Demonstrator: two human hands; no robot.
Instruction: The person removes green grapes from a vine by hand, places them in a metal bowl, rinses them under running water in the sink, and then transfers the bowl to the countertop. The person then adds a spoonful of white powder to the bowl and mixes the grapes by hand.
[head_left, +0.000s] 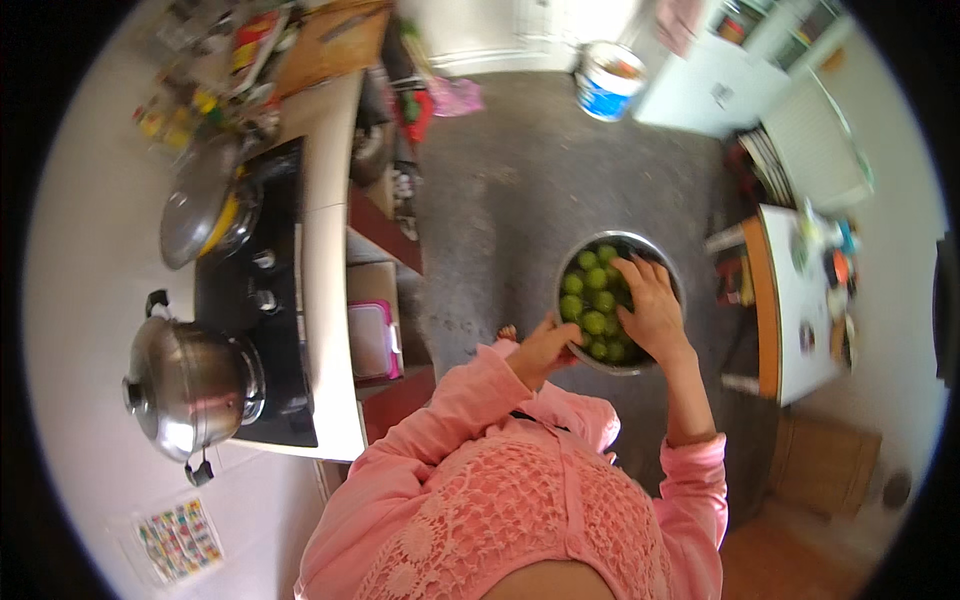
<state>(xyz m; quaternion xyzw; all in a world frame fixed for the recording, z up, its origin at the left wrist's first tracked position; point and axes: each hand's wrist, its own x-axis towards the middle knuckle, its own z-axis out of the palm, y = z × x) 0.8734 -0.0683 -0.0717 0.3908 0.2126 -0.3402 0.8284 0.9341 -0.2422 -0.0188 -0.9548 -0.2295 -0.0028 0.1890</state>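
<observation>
A round metal basin (646, 244) holds several round green fruits (594, 322), which look wet. My left hand (547, 346) grips the near left part of the basin's rim, the thumb lying over the edge. Inside the basin, my right hand (651, 306) reaches over the fruits from the right with its fingers spread and pointing down. The fingertips touch or come close to the fruits, and I cannot tell whether one is held beneath the palm. The right part of the basin's inside is hidden by this hand.
To the left, a counter carries a black gas stove (277, 375) with a lidded steel pot (187, 390) and a lidded pan (199, 202). A white bucket (609, 82) stands on the grey floor (495, 187). At the right is a small white-topped table (795, 352) with bottles.
</observation>
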